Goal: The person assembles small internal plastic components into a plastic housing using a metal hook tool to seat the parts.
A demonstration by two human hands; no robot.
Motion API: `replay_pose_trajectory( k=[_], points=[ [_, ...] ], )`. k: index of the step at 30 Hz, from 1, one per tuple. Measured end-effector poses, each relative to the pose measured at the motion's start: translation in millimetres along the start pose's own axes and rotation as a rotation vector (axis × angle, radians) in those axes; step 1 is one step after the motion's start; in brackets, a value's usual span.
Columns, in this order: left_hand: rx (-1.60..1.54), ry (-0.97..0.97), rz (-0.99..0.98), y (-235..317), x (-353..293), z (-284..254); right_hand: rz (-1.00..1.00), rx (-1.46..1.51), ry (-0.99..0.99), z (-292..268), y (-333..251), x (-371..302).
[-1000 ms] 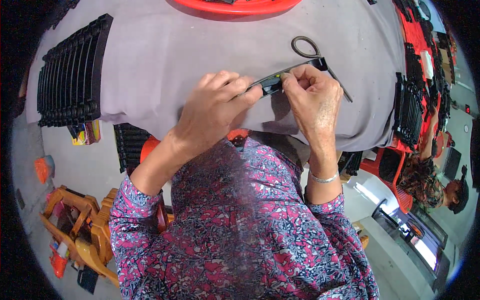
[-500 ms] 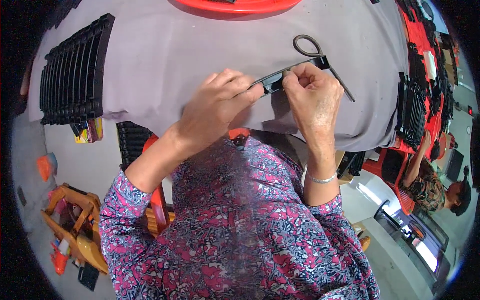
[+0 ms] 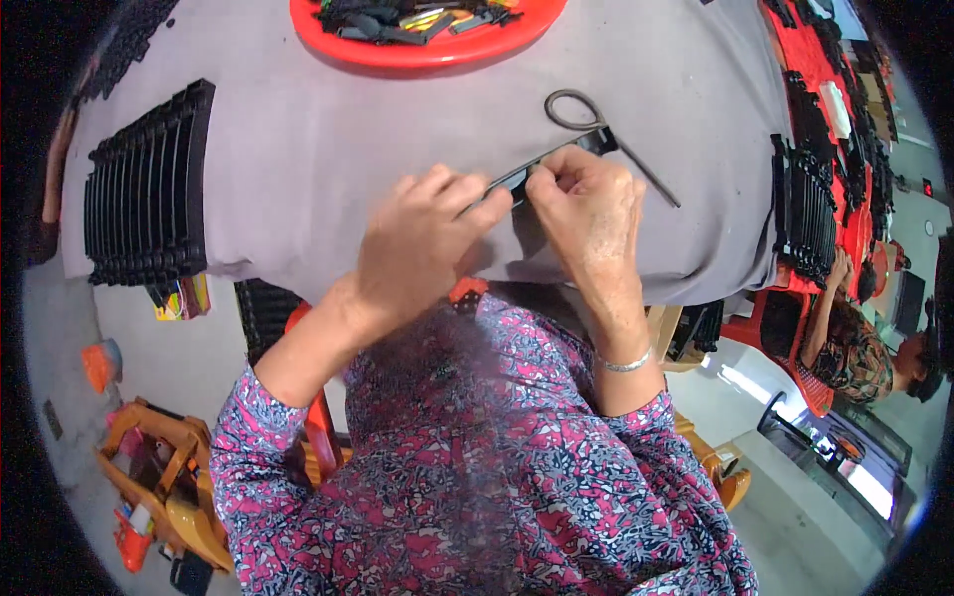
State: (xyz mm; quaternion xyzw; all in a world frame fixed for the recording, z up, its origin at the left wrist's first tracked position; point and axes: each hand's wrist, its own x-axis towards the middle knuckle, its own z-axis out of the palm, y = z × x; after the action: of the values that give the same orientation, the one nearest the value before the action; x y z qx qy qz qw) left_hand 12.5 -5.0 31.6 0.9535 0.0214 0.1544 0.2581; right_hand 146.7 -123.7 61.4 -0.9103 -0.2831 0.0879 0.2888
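Worktop [image 3: 328,129], cloth-covered and pale grey, spreads beneath and beyond both hands, its near edge curving just short of the wearer's patterned shirt [image 3: 487,427]. Well to the right of the right hand sits another person [image 3: 853,353] in a dark patterned top, beside more black and red items. Directly ahead of the hands, well apart from them, lies a red basin [image 3: 427,65], cut off by the upper border and heaped with small black parts [image 3: 383,25], a few yellow pieces among them. Far to the left of the left hand, a row of slim black strips [image 3: 149,189] lies side by side; a similar black stack [image 3: 810,209] stands right of the right hand, at the worktop's edge.

The left hand [image 3: 412,233], somewhat blurred, grasps the near-left end of a black channelled strip [image 3: 516,181], its thumb and fingers around it. The right hand [image 3: 586,209] is clenched, thumb and bent fingers pinching the same strip farther along; whether some smaller piece sits between those fingertips cannot be told. The strip runs obliquely from one hand to the other, its far end jutting just past the right hand's knuckles. Near that end, ahead and to the right of the right hand, lies a dark metal rod [image 3: 646,173] with a looped top. Behind the right hand, a thin silvery bracelet [image 3: 628,364] circles the wrist.
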Motion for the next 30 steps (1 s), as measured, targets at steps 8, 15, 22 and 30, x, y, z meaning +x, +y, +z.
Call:
replay_pose_trajectory(
  k=[8,15,22,30],
  points=[
    [0.063,0.017,-0.046,7.2,4.9,4.0,-0.060,0.166,-0.058,-9.4,3.3,-5.1],
    [0.224,0.012,-0.113,26.7,12.9,4.3,-0.076,0.316,0.087,-28.4,29.1,14.9],
    [0.245,0.026,-0.174,38.9,16.9,11.0,-0.232,0.084,0.045,-54.5,41.6,49.6],
    [0.184,0.057,-0.102,32.1,9.8,5.3,-0.064,0.100,-0.166,-46.3,59.7,65.1]
  ],
)
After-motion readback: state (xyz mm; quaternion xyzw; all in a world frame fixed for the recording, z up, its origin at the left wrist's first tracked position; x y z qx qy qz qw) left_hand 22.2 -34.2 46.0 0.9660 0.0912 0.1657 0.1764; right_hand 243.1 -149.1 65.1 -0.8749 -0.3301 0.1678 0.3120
